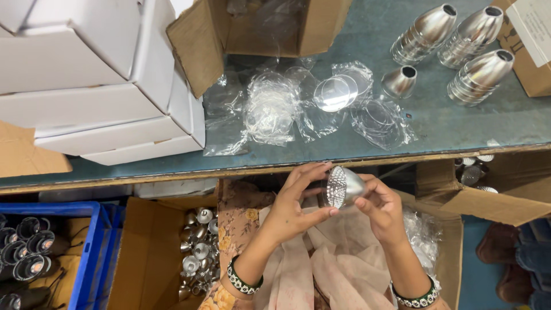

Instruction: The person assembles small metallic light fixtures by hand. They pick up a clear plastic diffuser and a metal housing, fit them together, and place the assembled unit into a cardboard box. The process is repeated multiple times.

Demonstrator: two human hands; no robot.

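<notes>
A shiny silver cone-shaped reflector (342,187) with a faceted inside is held just below the table's front edge. My left hand (295,204) has fingers on its wide rim from the left. My right hand (381,209) grips its narrow back end from the right. Both wrists wear beaded bangles. On the blue-grey table (459,123) above lie several clear plastic bags with round transparent discs (336,93). A single small reflector (400,81) and three stacks of nested reflectors (453,49) rest at the table's right.
White cardboard boxes (97,80) are piled at the left. An open brown carton (258,28) stands at the back. Below, a carton of loose reflectors (198,255), a blue crate (89,252) with dark parts, and another open carton (493,198) at the right.
</notes>
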